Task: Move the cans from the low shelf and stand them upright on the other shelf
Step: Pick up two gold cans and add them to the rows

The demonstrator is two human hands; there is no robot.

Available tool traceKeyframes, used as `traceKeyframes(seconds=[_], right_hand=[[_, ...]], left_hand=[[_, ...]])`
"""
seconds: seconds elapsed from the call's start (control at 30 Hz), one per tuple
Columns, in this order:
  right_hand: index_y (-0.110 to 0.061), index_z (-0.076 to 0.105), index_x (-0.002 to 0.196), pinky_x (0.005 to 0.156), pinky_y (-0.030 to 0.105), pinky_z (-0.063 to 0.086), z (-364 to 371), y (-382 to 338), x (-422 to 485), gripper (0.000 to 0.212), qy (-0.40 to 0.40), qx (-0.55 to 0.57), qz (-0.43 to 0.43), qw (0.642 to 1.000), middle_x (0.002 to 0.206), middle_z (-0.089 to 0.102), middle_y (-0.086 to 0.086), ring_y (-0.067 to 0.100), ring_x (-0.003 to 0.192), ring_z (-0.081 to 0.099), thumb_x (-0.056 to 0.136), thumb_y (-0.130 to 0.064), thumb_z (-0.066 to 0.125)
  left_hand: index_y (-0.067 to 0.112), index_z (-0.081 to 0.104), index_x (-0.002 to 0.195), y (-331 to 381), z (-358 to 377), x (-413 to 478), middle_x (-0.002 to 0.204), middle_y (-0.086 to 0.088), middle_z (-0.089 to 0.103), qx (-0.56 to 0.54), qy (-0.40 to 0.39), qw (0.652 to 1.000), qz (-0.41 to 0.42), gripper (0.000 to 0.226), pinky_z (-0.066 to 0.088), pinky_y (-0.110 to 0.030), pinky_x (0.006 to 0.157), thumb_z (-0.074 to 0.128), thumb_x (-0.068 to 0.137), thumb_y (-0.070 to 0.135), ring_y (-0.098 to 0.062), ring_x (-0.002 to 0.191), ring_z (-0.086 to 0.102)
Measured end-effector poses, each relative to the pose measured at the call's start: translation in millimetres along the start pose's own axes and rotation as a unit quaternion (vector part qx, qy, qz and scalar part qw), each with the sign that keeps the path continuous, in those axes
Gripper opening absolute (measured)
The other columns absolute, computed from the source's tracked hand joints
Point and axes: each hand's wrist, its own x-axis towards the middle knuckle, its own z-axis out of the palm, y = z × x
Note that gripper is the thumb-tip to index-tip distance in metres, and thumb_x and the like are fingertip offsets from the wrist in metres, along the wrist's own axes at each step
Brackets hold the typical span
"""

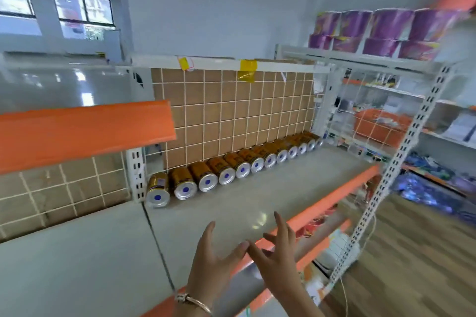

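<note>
Several gold cans [206, 177] lie on their sides in a row along the back of a grey shelf [257, 201], silver ends with blue dots facing me. The leftmost can [157, 190] lies by the white upright. My left hand [213, 262] and my right hand [278, 255] hover over the shelf's front edge, fingers spread, holding nothing. The thumbs nearly touch. A bracelet circles my left wrist.
A higher shelf with an orange lip [85, 131] juts out at the left. A wire grid over brown board [231, 116] backs the cans. Purple packs [386, 31] fill a top shelf at the right. An orange basket [378, 123] sits behind mesh. Wooden floor lies at the lower right.
</note>
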Motion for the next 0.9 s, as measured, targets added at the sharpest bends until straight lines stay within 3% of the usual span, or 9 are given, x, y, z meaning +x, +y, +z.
traceKeyframes(seconds=[0.1, 0.2, 0.27, 0.37, 0.47, 0.6, 0.73, 0.8, 0.9], right_hand=[[-0.029, 0.027, 0.136, 0.085, 0.032, 0.052, -47, 22, 11, 0.083, 0.018, 0.015, 0.021, 1.000, 0.130, 0.031, 0.002, 0.014, 0.102, 0.056, 0.073, -0.012, 0.079], [-0.018, 0.032, 0.137, 0.086, 0.015, 0.049, -86, 39, 24, 0.104, 0.035, 0.026, 0.035, 0.998, 0.122, 0.037, 0.009, -0.001, 0.097, 0.058, 0.051, -0.047, 0.083], [-0.017, 0.035, 0.136, 0.079, 0.010, 0.047, -110, 49, 35, 0.113, 0.041, 0.043, 0.048, 0.997, 0.121, 0.038, 0.007, 0.000, 0.093, 0.059, 0.039, -0.061, 0.072], [-0.024, 0.035, 0.132, 0.072, 0.008, 0.046, -136, 57, 50, 0.097, 0.033, 0.043, 0.060, 0.997, 0.121, 0.033, 0.001, 0.005, 0.091, 0.058, 0.045, -0.048, 0.070], [-0.020, 0.039, 0.134, 0.083, 0.020, 0.047, -148, 74, 67, 0.085, 0.037, 0.040, 0.076, 0.996, 0.124, 0.033, 0.003, 0.020, 0.099, 0.059, 0.059, -0.028, 0.080], [-0.013, 0.041, 0.137, 0.083, 0.021, 0.047, -155, 96, 96, 0.074, 0.044, 0.056, 0.101, 0.992, 0.126, 0.033, 0.006, 0.028, 0.102, 0.059, 0.073, -0.007, 0.079], [-0.025, 0.038, 0.132, 0.096, 0.036, 0.049, -163, 112, 138, 0.076, 0.053, 0.056, 0.109, 0.991, 0.126, 0.035, 0.008, 0.027, 0.103, 0.062, 0.071, -0.008, 0.080], [-0.019, 0.039, 0.136, 0.095, 0.035, 0.048, -172, 119, 169, 0.075, 0.065, 0.044, 0.114, 0.990, 0.127, 0.035, 0.009, 0.027, 0.099, 0.061, 0.074, -0.003, 0.078], [-0.022, 0.038, 0.136, 0.094, 0.037, 0.049, -184, 122, 221, 0.071, 0.063, 0.032, 0.116, 0.991, 0.128, 0.032, 0.004, 0.024, 0.103, 0.059, 0.077, -0.008, 0.076]], left_hand=[[0.018, 0.032, 0.143, 8, 53, 1, 0.150, -0.005, 0.034, -0.011, -0.007, 1.000, -0.007, 0.086, 0.032, -0.033, 0.111, 0.078, 0.071, 0.030, -0.020, 0.136, 0.036], [0.016, 0.032, 0.142, 21, 99, 2, 0.148, -0.007, 0.036, -0.007, -0.021, 1.000, -0.003, 0.084, 0.033, -0.030, 0.108, 0.077, 0.072, 0.030, -0.019, 0.134, 0.039], [0.015, 0.034, 0.140, 30, 128, 6, 0.143, -0.005, 0.042, -0.016, -0.028, 0.999, 0.001, 0.078, 0.039, -0.017, 0.094, 0.076, 0.074, 0.022, -0.007, 0.119, 0.051], [0.009, 0.036, 0.135, 43, 160, 13, 0.129, 0.000, 0.047, -0.061, -0.043, 0.997, -0.020, 0.068, 0.039, -0.002, 0.066, 0.072, 0.077, 0.005, 0.004, 0.086, 0.055], [0.010, 0.034, 0.140, 43, 181, 26, 0.140, -0.008, 0.043, -0.043, -0.048, 0.998, -0.022, 0.077, 0.039, -0.015, 0.087, 0.075, 0.076, 0.017, -0.011, 0.112, 0.051], [0.015, 0.033, 0.141, 45, 207, 60, 0.137, -0.008, 0.044, -0.042, -0.050, 0.998, -0.020, 0.078, 0.041, -0.012, 0.079, 0.075, 0.076, 0.022, -0.016, 0.114, 0.051], [0.020, 0.028, 0.143, 48, 242, 111, 0.147, -0.011, 0.035, -0.088, -0.078, 0.993, -0.028, 0.085, 0.047, -0.022, 0.088, 0.078, 0.074, 0.026, -0.024, 0.128, 0.045], [0.020, 0.030, 0.142, 53, 262, 138, 0.146, -0.012, 0.037, -0.118, -0.080, 0.989, -0.031, 0.088, 0.041, -0.031, 0.100, 0.080, 0.070, 0.025, -0.027, 0.129, 0.044], [0.021, 0.028, 0.142, 67, 282, 183, 0.146, -0.012, 0.035, -0.147, -0.078, 0.986, -0.029, 0.086, 0.039, -0.030, 0.097, 0.079, 0.073, 0.016, -0.027, 0.130, 0.042]])
